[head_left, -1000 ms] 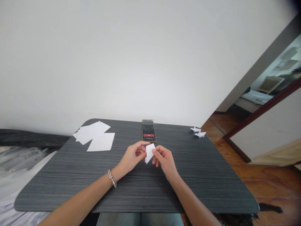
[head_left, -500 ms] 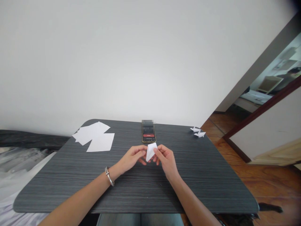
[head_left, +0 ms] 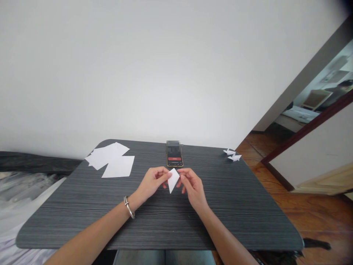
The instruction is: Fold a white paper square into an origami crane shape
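A small kite-shaped piece of folded white paper [head_left: 173, 181] is held up over the table, its long point toward me. My left hand [head_left: 156, 181] pinches its left corner, thumb on top and fingers behind. At the right corner, my right hand [head_left: 191, 184] has thumb and forefinger closed on the edge, the other fingers curled beneath. Just beyond the paper stands a phone [head_left: 174, 162] with a red bar on its screen.
Loose white paper sheets [head_left: 120, 166] lie at the table's back left. Two folded paper cranes [head_left: 234, 158] sit near the back right edge of the dark table [head_left: 234, 213]. Behind rises a white wall [head_left: 165, 73]; a person [head_left: 338, 92] is visible through the doorway.
The folded paper has turned from a slant to a more upright kite and shifted slightly left. My left thumb now lies on its front; my right thumb has slid from its face to the edge.
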`<state>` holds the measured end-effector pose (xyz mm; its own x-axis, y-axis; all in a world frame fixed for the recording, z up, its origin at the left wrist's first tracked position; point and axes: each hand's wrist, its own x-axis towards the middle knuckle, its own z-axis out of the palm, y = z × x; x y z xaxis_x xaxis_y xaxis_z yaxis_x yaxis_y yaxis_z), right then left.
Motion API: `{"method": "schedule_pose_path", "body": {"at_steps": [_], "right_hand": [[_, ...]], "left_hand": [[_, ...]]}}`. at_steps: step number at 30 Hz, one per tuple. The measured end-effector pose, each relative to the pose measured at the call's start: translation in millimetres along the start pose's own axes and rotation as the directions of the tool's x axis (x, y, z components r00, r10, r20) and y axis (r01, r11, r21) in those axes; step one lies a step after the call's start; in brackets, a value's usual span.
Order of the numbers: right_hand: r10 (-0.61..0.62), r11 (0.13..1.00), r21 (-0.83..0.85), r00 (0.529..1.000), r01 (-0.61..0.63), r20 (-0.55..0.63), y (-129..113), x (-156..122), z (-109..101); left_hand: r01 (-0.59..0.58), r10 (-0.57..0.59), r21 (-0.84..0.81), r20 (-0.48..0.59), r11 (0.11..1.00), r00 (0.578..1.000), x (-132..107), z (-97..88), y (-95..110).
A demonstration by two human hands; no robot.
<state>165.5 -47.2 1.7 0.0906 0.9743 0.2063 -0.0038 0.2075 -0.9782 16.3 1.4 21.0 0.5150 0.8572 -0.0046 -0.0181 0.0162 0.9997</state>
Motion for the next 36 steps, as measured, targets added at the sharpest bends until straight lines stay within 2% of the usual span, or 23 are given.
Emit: {"method": "schedule_pose_path", "body": {"at_steps": [3,11,15,18,23,30,36], "right_hand": [[-0.061,0.998,-0.022,0.998,0.062,0.021,0.0,-1.2,-0.8],[-0.172,0.966,-0.184,0.983,0.181,0.064,0.2,-1.1,-1.5],[-0.112,0.977,-0.173,0.990,0.125,0.080,-0.8,-0.3,-1.7],[-0.087,0.987,-0.135,0.996,0.090,0.028,-0.1,0.7,-2.8],[-0.026,1.000,0.000,0.998,0.026,-0.054,3.5,2.7,-5.3],[0.028,0.997,0.080,0.997,-0.022,-0.075,2.0,2.5,-3.3],[0.043,0.997,0.067,0.990,-0.034,-0.135,-1.1,1.6,-0.7]], "left_hand": [[0.020,-0.020,-0.038,-0.022,0.999,1.000,-0.2,0.7,4.0],[0.043,-0.043,-0.060,0.013,0.997,0.999,-0.6,1.7,2.7],[0.071,-0.069,-0.053,0.034,0.996,0.997,-0.4,1.2,0.3],[0.075,-0.073,-0.069,0.037,0.995,0.997,-1.0,1.7,1.6],[-0.035,0.039,-0.061,0.065,0.998,0.997,-2.5,2.2,4.7],[-0.039,0.040,0.037,-0.021,0.999,0.999,-2.6,0.2,1.0],[-0.039,0.038,-0.054,-0.028,0.998,0.999,-2.9,4.4,3.7]]}}
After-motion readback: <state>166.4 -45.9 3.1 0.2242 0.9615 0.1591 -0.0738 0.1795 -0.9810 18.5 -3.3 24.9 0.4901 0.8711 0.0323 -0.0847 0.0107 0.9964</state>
